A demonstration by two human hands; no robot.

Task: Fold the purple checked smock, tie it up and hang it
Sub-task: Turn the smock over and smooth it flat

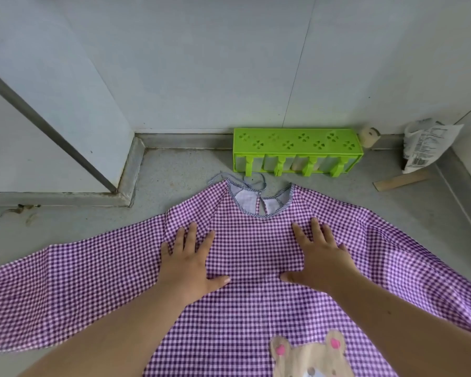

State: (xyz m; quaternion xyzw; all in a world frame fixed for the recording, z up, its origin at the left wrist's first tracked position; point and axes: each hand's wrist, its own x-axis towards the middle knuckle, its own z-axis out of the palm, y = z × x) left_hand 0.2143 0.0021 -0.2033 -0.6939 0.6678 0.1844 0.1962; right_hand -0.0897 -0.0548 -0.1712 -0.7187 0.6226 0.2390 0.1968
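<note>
Smock [256,308] lies spread flat on the grey floor [174,164], filling the lower half of the frame, neck end up-frame, hem end off the bottom edge. Starting lower left: the one sleeve [65,289] runs out long and flat to the left edge, well apart from anything else. Its long axis is roughly left-right across the pic, at right angles to the body, which runs top-to-bottom.

Moving in: left hand [191,265] is flat on the chest panel, fingers straight and spread, pressing cloth, gripping nothing. It sits just beside the seam where that left-frame sleeve joins, so it's the nearer hand for that sleeve. Centre top: neckline [260,202] w/ striped trim and thin ties [230,176] trailing up-frame toward a green plastic rack [297,151] against the wall. Rack is near the collar, not touching as far as I can tell.

Right hand [321,259] mirrors the left, flat, fingers splayed, palm down on the cloth, holding nothing. Beyond it the other sleeve [408,248] runs to the right edge. Bear patch [310,357] is at bottom centre-right, betw the forearms.

My read: no fold made yet, just smoothing. Next move prob turns on each sleeve lying outboard of its own hand, so each folds inward across the body. A crumpled bag [427,142] sits upper right.
</note>
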